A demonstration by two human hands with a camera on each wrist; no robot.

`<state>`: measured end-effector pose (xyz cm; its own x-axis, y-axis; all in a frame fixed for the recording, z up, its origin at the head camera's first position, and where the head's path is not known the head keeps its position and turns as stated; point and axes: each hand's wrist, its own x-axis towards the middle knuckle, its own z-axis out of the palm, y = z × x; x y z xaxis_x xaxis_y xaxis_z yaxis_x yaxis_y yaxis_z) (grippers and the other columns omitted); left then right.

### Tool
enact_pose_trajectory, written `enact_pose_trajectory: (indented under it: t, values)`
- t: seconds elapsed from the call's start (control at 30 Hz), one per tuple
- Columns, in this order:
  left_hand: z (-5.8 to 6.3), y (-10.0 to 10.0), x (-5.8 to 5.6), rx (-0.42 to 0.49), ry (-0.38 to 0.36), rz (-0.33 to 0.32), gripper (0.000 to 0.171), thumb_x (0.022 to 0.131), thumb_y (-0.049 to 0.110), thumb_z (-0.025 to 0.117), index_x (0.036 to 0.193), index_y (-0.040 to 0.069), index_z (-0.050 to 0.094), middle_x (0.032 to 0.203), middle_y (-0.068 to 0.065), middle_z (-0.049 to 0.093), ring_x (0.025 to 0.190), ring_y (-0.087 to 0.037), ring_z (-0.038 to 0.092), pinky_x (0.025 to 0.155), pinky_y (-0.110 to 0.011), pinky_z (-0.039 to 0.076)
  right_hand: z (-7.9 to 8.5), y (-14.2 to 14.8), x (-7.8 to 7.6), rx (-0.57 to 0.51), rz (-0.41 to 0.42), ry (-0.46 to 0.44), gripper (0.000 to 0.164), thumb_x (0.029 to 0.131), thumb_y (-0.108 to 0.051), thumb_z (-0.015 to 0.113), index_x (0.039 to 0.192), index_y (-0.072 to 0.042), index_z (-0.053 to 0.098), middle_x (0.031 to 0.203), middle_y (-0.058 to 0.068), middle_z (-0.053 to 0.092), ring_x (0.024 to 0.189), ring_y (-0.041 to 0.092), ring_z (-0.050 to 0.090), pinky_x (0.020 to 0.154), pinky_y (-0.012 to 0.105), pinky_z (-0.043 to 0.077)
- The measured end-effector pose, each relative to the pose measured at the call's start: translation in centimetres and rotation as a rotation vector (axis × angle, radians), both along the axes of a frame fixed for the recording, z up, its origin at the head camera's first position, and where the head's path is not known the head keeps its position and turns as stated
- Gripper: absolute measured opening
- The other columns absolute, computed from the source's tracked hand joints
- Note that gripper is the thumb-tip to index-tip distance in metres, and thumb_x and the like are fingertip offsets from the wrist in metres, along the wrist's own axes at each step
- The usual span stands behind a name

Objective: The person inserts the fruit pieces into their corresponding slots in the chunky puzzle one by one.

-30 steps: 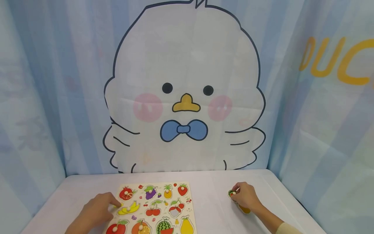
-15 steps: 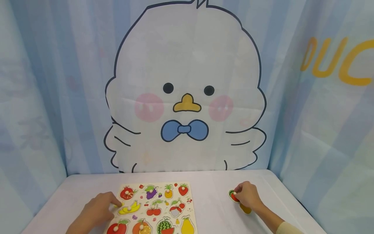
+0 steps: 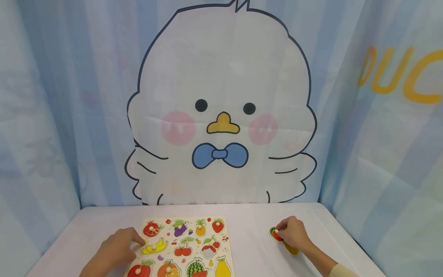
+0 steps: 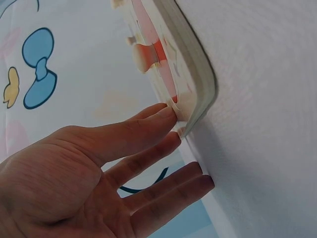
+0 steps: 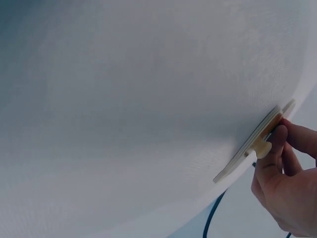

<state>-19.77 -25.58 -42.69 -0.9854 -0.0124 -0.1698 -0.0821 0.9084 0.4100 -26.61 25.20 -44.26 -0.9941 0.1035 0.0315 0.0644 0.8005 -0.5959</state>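
My left hand (image 3: 115,248) reaches to the left edge of a wooden fruit puzzle board (image 3: 166,234). In the left wrist view, its thumb and forefinger touch the board's corner (image 4: 190,111), while the other fingers stretch out below. Over to the right, my right hand (image 3: 294,232) pinches a small watermelon puzzle piece (image 3: 274,235) near its knob. A yellow puzzle piece (image 3: 292,250) shows partly from under that hand. In the right wrist view, the right hand (image 5: 287,183) is seen from the side, and a pale knob (image 5: 262,148) sticks out from the nearer piece.
A white-covered table (image 3: 250,246) bears the board and pieces. Knobbed fruits such as the apple (image 3: 139,270) and strawberry (image 3: 218,225) sit on the board. Behind stands a curtain (image 3: 221,181) printed with a duck, with more curtain at both sides.
The right hand turns the watermelon piece slightly, and more of its red face shows than a second ago. The left hand stays at the board's edge. The head view shifts a little.
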Motion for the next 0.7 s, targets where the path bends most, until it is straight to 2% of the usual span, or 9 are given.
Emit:
enact_pose_trajectory:
  t: [0.27, 0.47, 0.7]
  values:
    - [0.0, 0.0, 0.0, 0.003, 0.01, -0.004, 0.033, 0.068, 0.006, 0.08, 0.099, 0.012, 0.07, 0.103, -0.007, 0.065, 0.107, -0.042, 0.055, 0.089, -0.062, 0.044, 0.1, -0.9, 0.3, -0.003, 0.03, 0.006, 0.008, 0.078, 0.0, 0.073, 0.083, -0.006, 0.07, 0.074, 0.003, 0.062, 0.066, 0.015, 0.055, 0.059, 0.026, 0.055]
    - [0.0, 0.0, 0.1, -0.004, 0.015, -0.016, 0.033, 0.068, 0.006, 0.081, 0.099, 0.012, 0.071, 0.103, -0.008, 0.065, 0.106, -0.043, 0.055, 0.088, -0.062, 0.045, 0.3, -1.9, 0.5, -0.012, 0.104, 0.009, 0.008, 0.078, -0.001, 0.073, 0.082, -0.007, 0.071, 0.075, 0.001, 0.063, 0.067, 0.013, 0.056, 0.06, 0.026, 0.055]
    - [0.1, 0.2, 0.2, 0.002, 0.015, 0.003, 0.033, 0.068, 0.004, 0.08, 0.098, 0.011, 0.07, 0.104, -0.009, 0.065, 0.109, -0.045, 0.053, 0.089, -0.063, 0.044, 0.8, -3.6, 1.0, -0.055, 0.179, -0.012, 0.011, 0.076, 0.001, 0.073, 0.081, -0.008, 0.07, 0.073, 0.0, 0.062, 0.067, 0.013, 0.056, 0.058, 0.025, 0.053]
